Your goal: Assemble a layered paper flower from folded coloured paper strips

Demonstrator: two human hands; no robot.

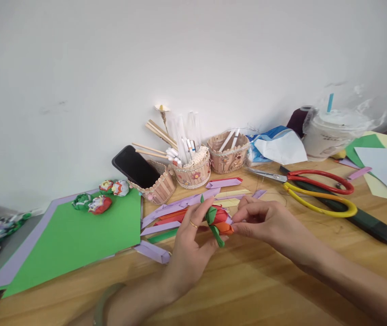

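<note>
A small folded paper flower point(219, 219), red and orange with green leaves, is held just above the wooden table point(254, 285). My left hand point(189, 246), with a ring on one finger, grips it from the left and below. Fingertips of my right hand point(266, 222) pinch its right side. Folded paper strips point(176, 209) in purple, red and yellow lie right behind the flower.
A green paper sheet point(74, 235) carries several finished paper flowers point(100, 203) at the left. Stick-built holders with a phone point(135, 168), sticks and pens point(183, 151) stand by the wall. Scissors point(315, 183), a dark tool, a lidded drink cup point(332, 131) and coloured sheets lie to the right.
</note>
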